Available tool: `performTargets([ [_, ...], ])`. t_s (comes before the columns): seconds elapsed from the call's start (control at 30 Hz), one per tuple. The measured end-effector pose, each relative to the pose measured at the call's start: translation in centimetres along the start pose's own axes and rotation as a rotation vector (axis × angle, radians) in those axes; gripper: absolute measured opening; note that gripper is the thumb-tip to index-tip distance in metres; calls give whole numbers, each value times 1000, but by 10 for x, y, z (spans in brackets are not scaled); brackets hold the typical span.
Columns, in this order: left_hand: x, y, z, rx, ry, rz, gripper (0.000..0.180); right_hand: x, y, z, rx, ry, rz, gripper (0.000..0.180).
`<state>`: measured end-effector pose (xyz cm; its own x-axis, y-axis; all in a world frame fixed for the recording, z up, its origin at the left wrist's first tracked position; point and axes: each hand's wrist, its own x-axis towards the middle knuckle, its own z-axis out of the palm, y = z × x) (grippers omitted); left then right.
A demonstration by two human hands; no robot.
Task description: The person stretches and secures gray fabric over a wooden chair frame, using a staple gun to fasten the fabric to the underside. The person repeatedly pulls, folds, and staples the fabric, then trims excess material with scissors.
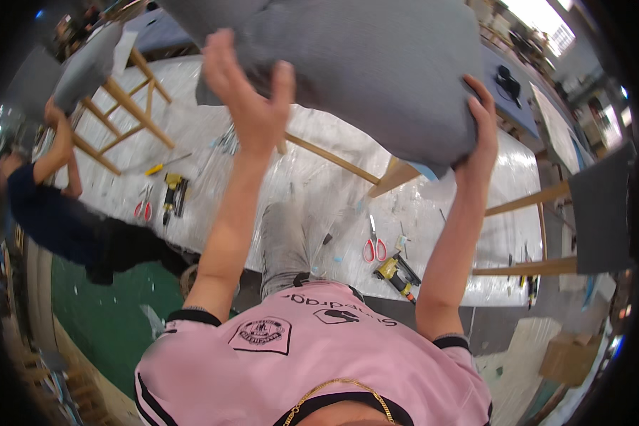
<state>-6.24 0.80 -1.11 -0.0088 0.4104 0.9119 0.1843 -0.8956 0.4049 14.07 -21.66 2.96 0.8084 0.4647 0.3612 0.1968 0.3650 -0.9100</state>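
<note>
A chair [366,71] with a padded part covered in grey fabric stands tilted in front of me. Part of its pale wooden frame [334,157] shows beneath the padding. My left hand [252,103] lies against the lower left of the cover, its fingers stretched out and spread. On the far right corner, my right hand [481,131] curls round the padded edge, fingers over the fabric and thumb side partly hidden. Below the chair, red-handled scissors [374,248] and a yellow-and-black staple gun [396,275] rest on the plastic-covered table [447,238].
At left a co-worker in dark clothes [57,220] handles another grey chair [89,67]. Near them lie a second staple gun [174,195], scissors [143,206] and a yellow-handled knife [154,170]. Another grey chair [600,213] is at right, with a cardboard box [568,358] on the floor.
</note>
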Motion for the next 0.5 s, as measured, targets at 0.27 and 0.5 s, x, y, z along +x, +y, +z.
performTargets([
  [0.27, 6, 51, 126, -206, -218, 311, 27, 32, 14, 3, -41, 93, -74, 44],
  [0.5, -15, 53, 140, -329, -249, 180, 25, -36, 50, -58, 27, 79, 130, 37],
])
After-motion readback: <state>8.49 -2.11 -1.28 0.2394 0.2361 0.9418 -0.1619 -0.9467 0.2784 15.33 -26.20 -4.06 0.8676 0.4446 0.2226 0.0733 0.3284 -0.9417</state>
